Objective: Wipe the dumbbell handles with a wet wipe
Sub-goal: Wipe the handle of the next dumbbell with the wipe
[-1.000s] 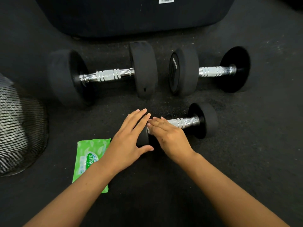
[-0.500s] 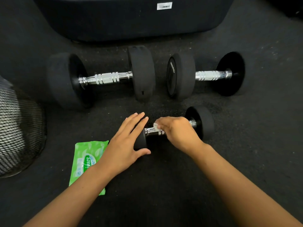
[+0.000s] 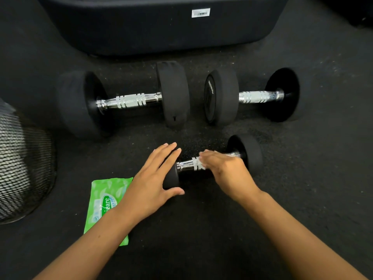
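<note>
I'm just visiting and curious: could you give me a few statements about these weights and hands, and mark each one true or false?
1. Three dumbbells lie on the floor. True.
2. The left hand rests flat on one end of the small dumbbell. True.
3. The right hand is on the large left dumbbell. False: it is on the small dumbbell's handle.
4. The green wipes pack lies on top of a dumbbell. False: it lies on the floor, partly under the left forearm.
</note>
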Demonstrator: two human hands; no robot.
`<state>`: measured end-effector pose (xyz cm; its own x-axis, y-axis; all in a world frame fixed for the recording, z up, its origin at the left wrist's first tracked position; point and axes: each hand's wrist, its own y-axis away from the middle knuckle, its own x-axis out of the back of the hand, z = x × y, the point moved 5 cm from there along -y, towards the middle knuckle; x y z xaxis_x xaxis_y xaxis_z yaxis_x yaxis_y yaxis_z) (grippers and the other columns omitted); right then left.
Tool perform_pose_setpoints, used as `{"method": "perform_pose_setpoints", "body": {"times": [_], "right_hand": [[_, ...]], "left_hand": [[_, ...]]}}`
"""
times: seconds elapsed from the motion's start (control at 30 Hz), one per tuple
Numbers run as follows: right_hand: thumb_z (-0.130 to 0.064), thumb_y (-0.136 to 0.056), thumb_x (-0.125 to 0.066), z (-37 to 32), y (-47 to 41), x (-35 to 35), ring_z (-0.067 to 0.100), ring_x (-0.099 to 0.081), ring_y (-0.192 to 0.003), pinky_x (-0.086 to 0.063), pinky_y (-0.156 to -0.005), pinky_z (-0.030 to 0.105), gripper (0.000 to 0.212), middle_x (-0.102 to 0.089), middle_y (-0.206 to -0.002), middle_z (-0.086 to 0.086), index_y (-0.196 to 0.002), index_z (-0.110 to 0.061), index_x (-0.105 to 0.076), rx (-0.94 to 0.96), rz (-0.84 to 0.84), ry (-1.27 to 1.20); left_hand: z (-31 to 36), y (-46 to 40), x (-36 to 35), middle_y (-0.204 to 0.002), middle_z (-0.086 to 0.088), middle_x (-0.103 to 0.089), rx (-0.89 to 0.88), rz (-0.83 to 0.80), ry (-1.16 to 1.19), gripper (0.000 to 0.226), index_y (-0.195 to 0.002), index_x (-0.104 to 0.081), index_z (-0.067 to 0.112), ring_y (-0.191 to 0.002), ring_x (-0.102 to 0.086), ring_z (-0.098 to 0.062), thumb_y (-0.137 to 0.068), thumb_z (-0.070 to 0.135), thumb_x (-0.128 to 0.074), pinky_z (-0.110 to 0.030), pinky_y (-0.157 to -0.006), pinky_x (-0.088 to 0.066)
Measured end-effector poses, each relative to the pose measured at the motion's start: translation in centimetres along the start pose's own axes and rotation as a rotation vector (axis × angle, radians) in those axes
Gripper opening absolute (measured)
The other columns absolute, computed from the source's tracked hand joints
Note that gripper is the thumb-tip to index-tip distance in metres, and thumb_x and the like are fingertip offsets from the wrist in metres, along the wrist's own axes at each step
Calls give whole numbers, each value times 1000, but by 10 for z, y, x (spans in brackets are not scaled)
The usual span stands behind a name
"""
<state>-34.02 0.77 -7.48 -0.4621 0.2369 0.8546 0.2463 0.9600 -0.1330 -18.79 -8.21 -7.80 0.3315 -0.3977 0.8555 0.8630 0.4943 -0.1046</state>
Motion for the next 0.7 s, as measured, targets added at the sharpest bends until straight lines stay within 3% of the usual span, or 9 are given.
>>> {"method": "perform_pose_setpoints", "body": {"times": [0.13, 0.2, 0.3, 0.37, 0.47, 0.57, 0.7], "right_hand": [[-11, -82, -53, 5, -13, -1, 25, -66, -80, -55, -70, 40, 18, -68, -89, 5, -91, -12, -68, -83, -11, 44], [-6, -81, -58, -6, -13, -10, 25, -65, -86, -55, -75, 39, 18, -67, -93, 6, -96, -12, -66, -73, 11, 78], [15, -71, -65, -5, 6, -10, 26, -59, -112, -44, -98, 39, 47, -64, -117, 11, -114, -4, -63, 30, 15, 48], [17, -70, -65, 1, 11, 0, 24, -58, -113, -46, -97, 37, 47, -63, -118, 11, -111, -5, -65, 92, 34, 30], [4, -78, -64, 1, 13, 18, 18, -53, -106, -46, -85, 23, 28, -59, -112, 8, -101, -10, -71, 68, 148, -9], [1, -79, -65, -6, 22, 29, 14, -44, -92, -37, -73, 17, 27, -48, -102, -1, -99, -16, -70, 51, 244, -13], [-4, -82, -64, -12, 25, 39, 13, -52, -84, -44, -73, 22, 24, -56, -94, -2, -102, -16, -57, 17, 376, -178]], "left_hand": [[1, 1, -2, -151, 4, -25, 5, 9, -2, 97, -145, -29, 17, -141, -15, -12, -65, 39, -79, -23, -115, -7], [-1, -1, -2, -152, 6, -24, 17, 2, 5, 97, -145, -28, 19, -142, -13, -11, -65, 41, -79, -24, -115, -8], [-2, 0, -2, -153, 8, -22, 11, -4, -5, 97, -145, -25, 21, -142, -12, -9, -67, 45, -76, -29, -114, -16], [-1, 1, -3, -153, 9, -21, 4, -5, -14, 93, -145, -26, 21, -142, -10, -8, -69, 56, -67, -31, -114, -17], [4, -5, 1, -152, 12, -22, 43, 15, 66, 90, -143, -32, 22, -142, -10, -5, -71, 72, -49, -27, -116, -8], [26, -18, 9, -145, 11, -37, 24, 99, 226, 72, -134, -48, 21, -139, -22, -3, -75, 62, -52, -29, -115, -14], [54, -35, 9, -127, 6, -57, -33, 200, 344, 44, -116, -64, 18, -126, -45, -5, -78, 40, -63, -32, -109, -32]]}}
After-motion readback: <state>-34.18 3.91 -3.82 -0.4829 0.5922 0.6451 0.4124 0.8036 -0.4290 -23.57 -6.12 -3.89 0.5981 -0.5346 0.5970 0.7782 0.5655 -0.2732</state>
